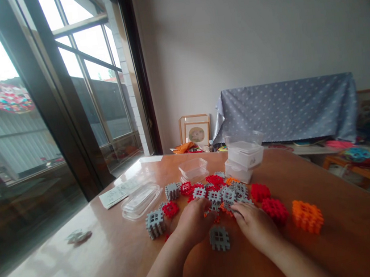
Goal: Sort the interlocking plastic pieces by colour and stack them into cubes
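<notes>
A loose pile of grey, red and orange interlocking plastic building pieces (228,194) lies on the table, many of the grey ones with window cut-outs. At its near left edge is my left hand (197,221), thumb and fingers apart, fingertips partly hidden by the hand. My right hand (255,225) reaches the pile's near right edge with its fingers stretched toward the grey pieces; no held piece can be made out. Between the hands, closer to me, rests a grey window piece (219,238). A grey stack (155,224) stands left of my left hand.
Red stacks (275,211) and an orange stack (307,216) stand on the right. Clear plastic containers (245,156) are piled behind the pieces. Lids (141,201), a paper leaflet (117,193) and a small crumpled item (78,236) lie leftward on the brown table (119,263).
</notes>
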`<state>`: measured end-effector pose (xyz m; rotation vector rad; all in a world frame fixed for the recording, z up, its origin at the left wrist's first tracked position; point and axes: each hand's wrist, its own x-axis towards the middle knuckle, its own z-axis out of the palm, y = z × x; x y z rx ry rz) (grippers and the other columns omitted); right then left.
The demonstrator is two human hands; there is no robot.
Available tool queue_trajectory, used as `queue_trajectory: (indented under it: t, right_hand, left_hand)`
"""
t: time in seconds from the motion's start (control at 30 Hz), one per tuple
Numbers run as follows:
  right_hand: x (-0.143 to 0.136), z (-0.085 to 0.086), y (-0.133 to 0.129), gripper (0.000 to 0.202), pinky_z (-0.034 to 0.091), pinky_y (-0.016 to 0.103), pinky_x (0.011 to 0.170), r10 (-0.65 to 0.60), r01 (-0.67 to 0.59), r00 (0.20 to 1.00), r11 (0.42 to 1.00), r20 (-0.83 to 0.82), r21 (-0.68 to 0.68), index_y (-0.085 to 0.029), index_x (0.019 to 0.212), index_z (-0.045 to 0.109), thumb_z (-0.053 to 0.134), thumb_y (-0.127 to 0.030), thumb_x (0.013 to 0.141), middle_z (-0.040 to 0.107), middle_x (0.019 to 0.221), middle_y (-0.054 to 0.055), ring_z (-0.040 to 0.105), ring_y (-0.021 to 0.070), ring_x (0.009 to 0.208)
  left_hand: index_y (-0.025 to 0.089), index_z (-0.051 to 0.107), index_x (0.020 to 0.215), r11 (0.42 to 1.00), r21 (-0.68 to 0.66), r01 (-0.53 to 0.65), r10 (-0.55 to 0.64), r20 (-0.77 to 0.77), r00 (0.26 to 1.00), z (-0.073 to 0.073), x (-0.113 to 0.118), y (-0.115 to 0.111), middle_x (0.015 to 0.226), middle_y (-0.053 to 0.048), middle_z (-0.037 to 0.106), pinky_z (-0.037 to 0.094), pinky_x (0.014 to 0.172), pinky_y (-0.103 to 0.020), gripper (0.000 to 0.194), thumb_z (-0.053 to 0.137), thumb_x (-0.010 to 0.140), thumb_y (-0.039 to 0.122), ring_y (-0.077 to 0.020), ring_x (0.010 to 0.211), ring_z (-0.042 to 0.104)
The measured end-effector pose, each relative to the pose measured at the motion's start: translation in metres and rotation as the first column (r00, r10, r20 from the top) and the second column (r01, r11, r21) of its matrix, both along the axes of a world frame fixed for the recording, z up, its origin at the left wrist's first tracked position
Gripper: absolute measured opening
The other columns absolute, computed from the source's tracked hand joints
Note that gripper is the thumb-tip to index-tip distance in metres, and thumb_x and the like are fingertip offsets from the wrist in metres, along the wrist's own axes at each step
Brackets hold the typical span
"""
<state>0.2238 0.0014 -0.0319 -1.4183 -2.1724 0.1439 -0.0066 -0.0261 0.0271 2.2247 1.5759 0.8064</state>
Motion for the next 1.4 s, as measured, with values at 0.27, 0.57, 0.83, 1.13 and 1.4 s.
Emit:
queue_trajectory:
  t: [0.27,0.57,0.83,1.13,1.4]
  right_hand:
    - [0.0,0.021,-0.011,0.04,0.051,0.04,0.093,-0.065,0.084,0.935,0.996,-0.348,0.042,-0.019,0.116,0.069,0.039,-0.04,0.1,0.075,0.112,0.012,0.069,0.0273,0.104]
    - [-0.016,0.034,-0.03,0.045,0.053,0.033,0.084,0.016,-0.214,0.711,0.957,-0.703,-0.194,-0.02,0.112,0.07,0.048,-0.056,0.096,0.074,0.093,0.004,0.067,0.0238,0.092]
    - [-0.02,0.029,-0.031,0.048,0.054,0.038,0.091,-0.036,-0.234,0.651,0.941,-0.758,-0.245,-0.02,0.125,0.061,0.051,-0.056,0.094,0.072,0.11,0.009,0.067,0.0249,0.102]
    - [-0.024,0.014,-0.031,0.059,0.054,0.045,0.093,0.007,-0.003,0.88,1.0,-0.474,0.01,-0.022,0.128,0.057,0.069,-0.056,0.081,0.063,0.121,0.013,0.063,0.0293,0.106]
    - [-0.019,0.017,-0.029,0.05,0.054,0.04,0.089,0.053,-0.087,0.907,0.994,-0.418,-0.062,-0.021,0.126,0.063,0.069,-0.047,0.083,0.068,0.114,0.009,0.065,0.0258,0.1]
  left_hand:
    - [0.019,0.063,0.097,0.999,0.031,0.027,-0.034,0.252,0.967,0.003,0.008,-0.001,0.097,-0.005,0.065,0.043,0.077,-0.027,0.013,0.057,0.087,0.025,-0.0179,0.087,0.057]
    - [0.013,0.065,0.099,0.9,-0.287,0.329,0.01,0.768,0.641,0.006,0.019,-0.003,0.087,-0.003,0.065,0.043,0.072,-0.025,0.028,0.072,0.078,0.031,-0.0125,0.075,0.056]
    - [0.013,0.064,0.084,0.87,-0.383,0.309,0.139,0.794,0.592,0.004,0.019,-0.002,0.067,0.001,0.06,0.038,0.059,-0.023,0.025,0.076,0.07,0.029,-0.0089,0.057,0.051]
    - [0.017,0.053,0.078,0.894,-0.4,0.201,0.275,0.845,0.458,-0.004,0.019,0.004,0.064,0.002,0.059,0.045,0.059,-0.022,0.031,0.079,0.067,0.029,-0.0096,0.056,0.056]
    - [0.017,0.054,0.079,0.92,-0.359,0.157,0.151,0.694,0.704,-0.001,0.013,0.002,0.065,0.001,0.058,0.043,0.059,-0.022,0.026,0.072,0.075,0.036,-0.0113,0.059,0.055]
